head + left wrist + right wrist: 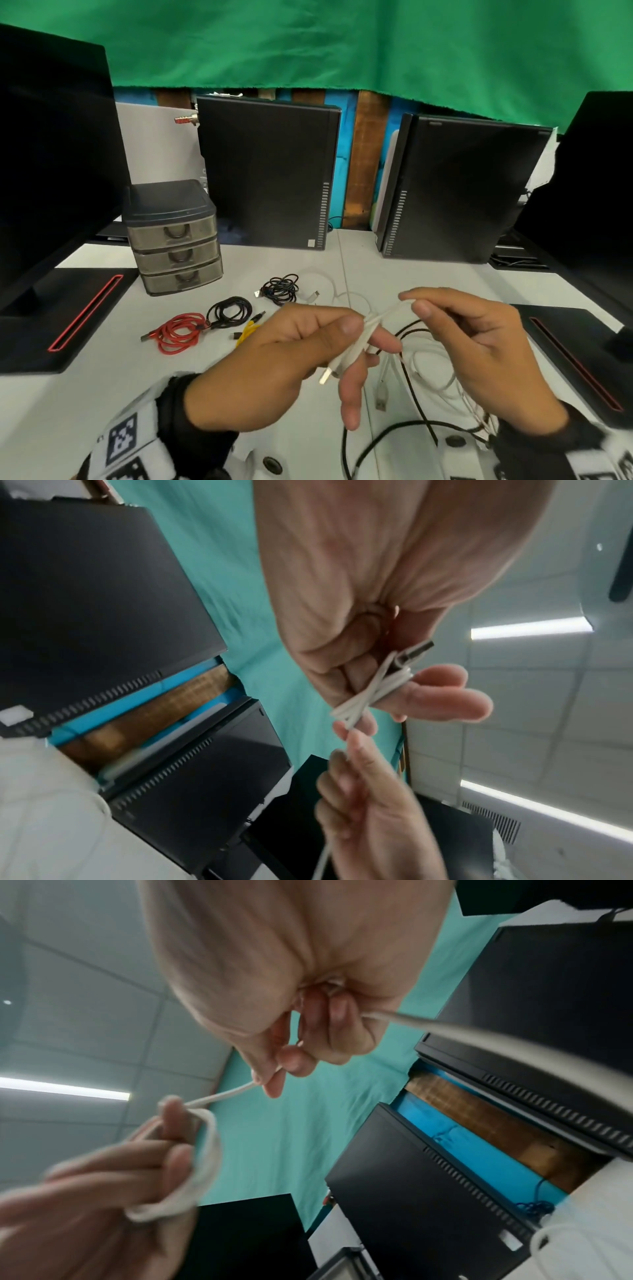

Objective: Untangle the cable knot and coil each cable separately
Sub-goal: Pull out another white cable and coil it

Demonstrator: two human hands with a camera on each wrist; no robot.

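While both hands' fingers pinch the white cable (368, 330), coiled cables (228, 312) lie beyond.

The right hand (291, 993) pinches a taut white cable (226, 1095) whose loops wrap the left hand's fingers (171, 1123).

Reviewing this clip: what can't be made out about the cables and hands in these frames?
- Head view: where the white cable and black cable cross below the right hand is hidden by that hand and cut by the bottom edge.
- Head view: the yellow cable is mostly hidden behind the left hand.
- Right wrist view: the loops on the left hand's fingers are blurred; their count is unclear.
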